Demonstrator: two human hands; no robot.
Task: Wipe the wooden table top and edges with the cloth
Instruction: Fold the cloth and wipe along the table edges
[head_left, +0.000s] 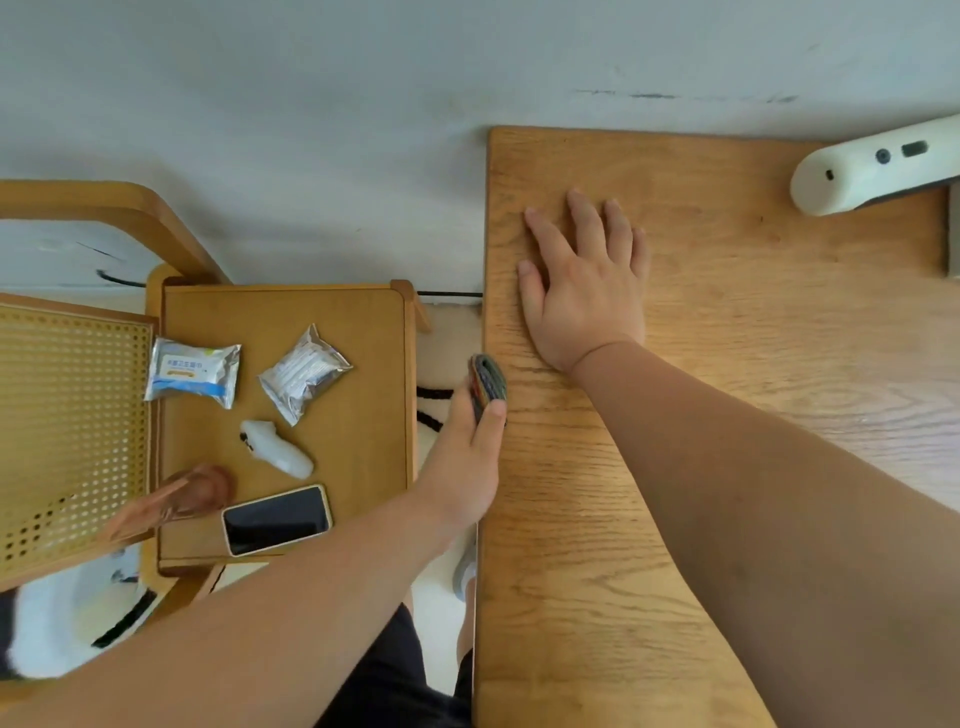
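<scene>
Wooden table takes the right side of the view, its far edge at the wall. Right hand lies flat on the table top near the far left corner. Left hand is at the table's left edge, roughly midway along, pinching the cloth against that edge. Handheld device lies on the table's far right corner. Side table stands just left of the wooden table across a narrow gap. It carries a packet, a second packet, a small controller and a phone. Cane panel is farthest left of the table.
</scene>
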